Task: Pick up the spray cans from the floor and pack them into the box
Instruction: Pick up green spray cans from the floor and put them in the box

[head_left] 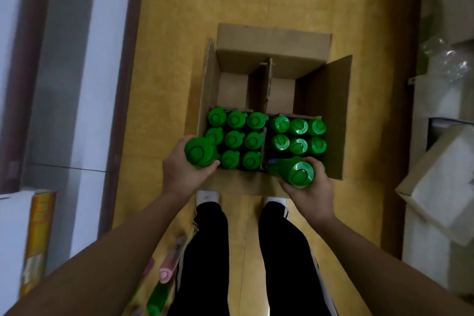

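Observation:
An open cardboard box (pixel 272 41) stands on the floor in front of my feet, split by a cardboard divider (pixel 268 79). Several green-capped spray cans (pixel 252 140) stand upright in its near half; the far half shows bare cardboard. My left hand (pixel 179 169) grips a green-capped can (pixel 200 152) over the box's near left corner. My right hand (pixel 311 190) grips another green-capped can (pixel 297 174), tilted, over the near right corner.
More cans, one with a pink cap (pixel 165 274) and one green (pixel 156 300), lie on the floor by my left leg. White boxes and plastic wrap (pixel 441 156) crowd the right side. A white cabinet (pixel 77 84) runs along the left.

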`<state>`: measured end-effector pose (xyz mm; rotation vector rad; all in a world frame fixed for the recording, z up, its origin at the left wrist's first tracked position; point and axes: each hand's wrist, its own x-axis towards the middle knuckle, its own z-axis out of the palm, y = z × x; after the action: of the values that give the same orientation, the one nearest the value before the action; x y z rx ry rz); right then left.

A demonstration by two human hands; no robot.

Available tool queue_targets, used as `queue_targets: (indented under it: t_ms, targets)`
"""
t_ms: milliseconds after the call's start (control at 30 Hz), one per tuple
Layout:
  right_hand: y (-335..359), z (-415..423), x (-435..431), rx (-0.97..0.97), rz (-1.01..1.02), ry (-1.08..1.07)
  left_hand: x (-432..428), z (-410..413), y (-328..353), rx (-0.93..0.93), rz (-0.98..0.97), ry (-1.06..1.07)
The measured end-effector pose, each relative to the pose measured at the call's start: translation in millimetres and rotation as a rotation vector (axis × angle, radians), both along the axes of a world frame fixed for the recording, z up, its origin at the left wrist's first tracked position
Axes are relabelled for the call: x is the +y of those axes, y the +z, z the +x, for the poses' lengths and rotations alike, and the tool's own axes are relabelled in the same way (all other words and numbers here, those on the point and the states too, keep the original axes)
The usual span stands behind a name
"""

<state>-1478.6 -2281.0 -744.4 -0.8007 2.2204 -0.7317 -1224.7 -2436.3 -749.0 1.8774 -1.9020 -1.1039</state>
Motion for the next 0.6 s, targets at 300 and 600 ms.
queue_targets:
  t_ms: [300, 600]
  targets:
    - [-75.0, -1.9, -9.8, 0.121, 0.073, -0.011, -8.2, -17.6, -64.3, 0.105, -0.026, -0.238]
    - [-110.6, 3.9, -7.6, 0.128, 0.198, 0.058, -11.8, -19.4, -67.0, 0.128, -0.098, -0.270]
